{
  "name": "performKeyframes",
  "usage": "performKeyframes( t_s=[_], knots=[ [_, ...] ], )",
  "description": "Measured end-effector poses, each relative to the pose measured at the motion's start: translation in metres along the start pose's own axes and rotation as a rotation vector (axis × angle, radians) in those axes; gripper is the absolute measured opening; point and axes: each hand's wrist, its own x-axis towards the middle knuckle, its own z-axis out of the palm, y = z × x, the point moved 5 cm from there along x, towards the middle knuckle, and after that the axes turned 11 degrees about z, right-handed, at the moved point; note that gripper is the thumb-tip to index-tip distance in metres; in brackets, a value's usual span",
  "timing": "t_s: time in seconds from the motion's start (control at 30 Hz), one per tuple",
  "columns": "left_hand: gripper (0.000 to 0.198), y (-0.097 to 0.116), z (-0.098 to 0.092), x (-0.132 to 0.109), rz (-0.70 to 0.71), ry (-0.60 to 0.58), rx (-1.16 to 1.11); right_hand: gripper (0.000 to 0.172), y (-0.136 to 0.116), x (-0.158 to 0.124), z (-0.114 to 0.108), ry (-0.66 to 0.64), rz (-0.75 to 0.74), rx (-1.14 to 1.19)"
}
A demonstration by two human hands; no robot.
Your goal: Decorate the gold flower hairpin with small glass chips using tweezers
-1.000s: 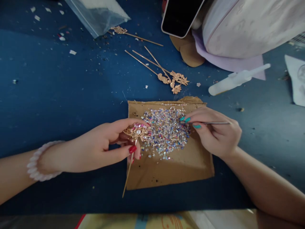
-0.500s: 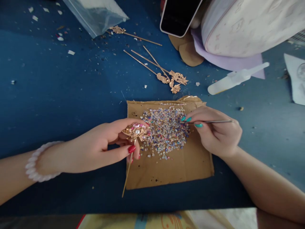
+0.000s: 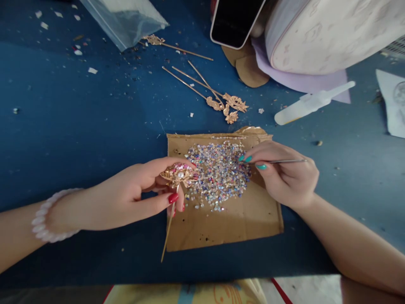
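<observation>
Left hand (image 3: 136, 194) holds an ornate gold-coloured hairpin (image 3: 179, 176) beside loose rhinestones (image 3: 218, 173) on cardboard (image 3: 253, 221); right hand (image 3: 286, 177) pinches a slim metal tool (image 3: 274, 161) over them. Judged risk: knocking the cardboard could scatter rhinestones across the worktop (image 3: 95, 126).

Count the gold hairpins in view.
5: one held hairpin in the left hand, three overlapping hairpins beyond the cardboard, and one lone hairpin at the plastic bag's edge. More may be hidden under the bag.

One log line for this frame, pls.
left hand: holds gold hairpin | right hand: holds thin tool | loose stones: on cardboard
</observation>
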Motion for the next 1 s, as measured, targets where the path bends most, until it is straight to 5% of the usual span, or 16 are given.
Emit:
performKeyframes(
  t_s=[1.0],
  knots=[
    [0.046, 0.0037, -0.002, 0.0035, -0.004, -0.032, 0.047, 0.014, 0.0003, -0.0005, -0.0003, -0.007, -0.014, 0.015]
  ],
)
